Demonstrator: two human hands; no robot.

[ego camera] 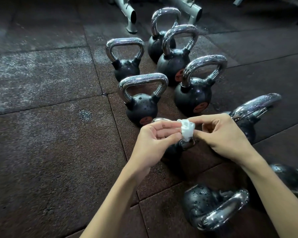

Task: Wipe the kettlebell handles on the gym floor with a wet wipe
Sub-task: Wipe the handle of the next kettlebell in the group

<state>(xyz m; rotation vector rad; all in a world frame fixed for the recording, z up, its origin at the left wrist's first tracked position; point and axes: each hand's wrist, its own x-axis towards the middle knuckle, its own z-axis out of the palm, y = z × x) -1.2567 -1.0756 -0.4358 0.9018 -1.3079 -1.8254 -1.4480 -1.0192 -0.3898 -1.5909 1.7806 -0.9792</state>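
Both hands are working one scrunched-up white wet wipe (187, 128): the left hand (155, 136) and the right hand (225, 134) each pinch it between thumb and curled fingers (163, 125), so it's bunched up between them. It hangs right over the chrome handle collar of the nearest kettlebell (172, 152) (touching it or just above, can't tell from here). Five upright kettlebells (141, 107) stand clustered just behind on the rubber gym floor (50, 134), handles speckled with droplets. A tipped kettlebell (205, 203) lies on its side near the right forearm, and a leaning one (248, 121) sits beside the right hand. Pale rack feet (132, 16) are at the back.
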